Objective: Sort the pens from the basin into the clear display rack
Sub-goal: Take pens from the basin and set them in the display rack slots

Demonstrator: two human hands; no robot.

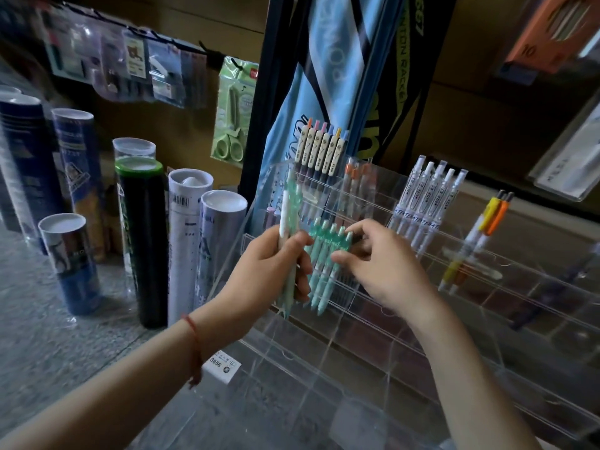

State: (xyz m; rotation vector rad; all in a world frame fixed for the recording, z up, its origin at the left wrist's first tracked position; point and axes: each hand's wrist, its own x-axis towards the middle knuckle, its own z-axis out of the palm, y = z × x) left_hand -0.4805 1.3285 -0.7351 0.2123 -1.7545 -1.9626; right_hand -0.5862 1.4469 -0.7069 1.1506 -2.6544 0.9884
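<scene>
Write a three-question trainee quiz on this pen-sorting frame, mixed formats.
1. True or false: the left hand grips a bundle of mostly mint-green plastic pens.
2. The right hand touches which pens? A) cream pens with coloured caps; B) the row of mint-green pens in the clear acrylic display rack; C) the orange and yellow pair.
3. Fill in: ___ white plastic pens with purple lettering stand side by side in the rack.
Key: 1 true; 2 B; 3 five.

A bunch of mint-green pens (290, 219) stands upright in my left hand (272, 267); five more mint pens (326, 254) lean in a row in the clear display rack (357, 339), tips down, I think
</scene>
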